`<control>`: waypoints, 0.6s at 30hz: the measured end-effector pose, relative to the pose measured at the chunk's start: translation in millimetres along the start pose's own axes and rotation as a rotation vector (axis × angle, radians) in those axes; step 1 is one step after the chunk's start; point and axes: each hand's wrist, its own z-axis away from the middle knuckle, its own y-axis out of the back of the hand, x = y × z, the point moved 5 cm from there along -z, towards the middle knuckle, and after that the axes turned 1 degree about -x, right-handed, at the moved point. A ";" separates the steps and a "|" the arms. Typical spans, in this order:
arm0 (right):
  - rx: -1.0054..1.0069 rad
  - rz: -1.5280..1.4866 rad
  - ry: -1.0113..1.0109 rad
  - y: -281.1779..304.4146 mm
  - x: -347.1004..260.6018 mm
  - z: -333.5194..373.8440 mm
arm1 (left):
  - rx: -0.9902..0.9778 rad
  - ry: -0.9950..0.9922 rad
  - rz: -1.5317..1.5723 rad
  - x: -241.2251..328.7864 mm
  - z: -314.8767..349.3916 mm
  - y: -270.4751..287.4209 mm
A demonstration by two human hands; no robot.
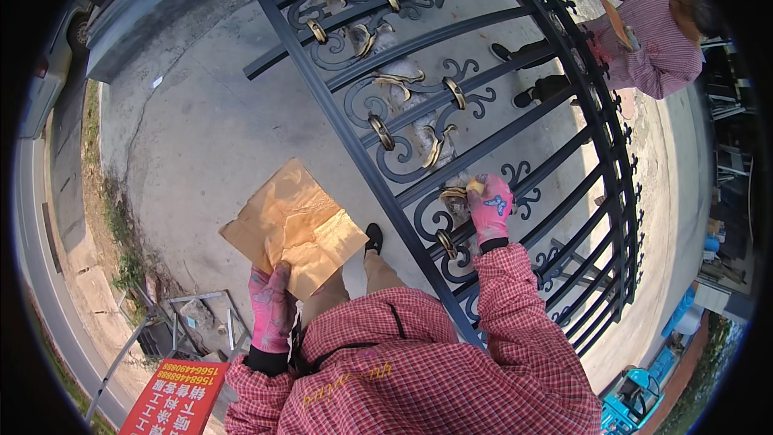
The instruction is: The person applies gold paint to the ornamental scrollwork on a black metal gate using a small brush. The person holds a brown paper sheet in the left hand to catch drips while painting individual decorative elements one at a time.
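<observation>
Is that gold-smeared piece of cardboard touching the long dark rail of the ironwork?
Apart: the head view shows concrete ground between the cardboard, held in the left hand, and the dark rail.

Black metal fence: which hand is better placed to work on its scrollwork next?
Probably the right hand: it is at the scrollwork, whereas the left hand holds gold-smeared cardboard apart from the fence.

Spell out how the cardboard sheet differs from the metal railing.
The cardboard sheet is small and solid; the metal railing is far larger, with open bars. The sheet is brown, the railing mostly dark. The left hand holds the sheet; the right hand is at the railing's scrollwork. Both carry gold colouring.
</observation>
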 end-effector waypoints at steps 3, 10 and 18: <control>-0.023 -0.079 0.010 4.2 -5.8 -0.8 | 0.015 -0.004 -0.001 1.5 -0.7 0.6; -0.061 -0.053 0.074 11.2 0.9 -16.1 | 0.024 0.000 0.008 -1.1 -0.7 -1.8; -0.191 0.104 0.225 10.5 17.3 -27.0 | 0.052 -0.009 -0.010 -5.7 -1.2 -3.2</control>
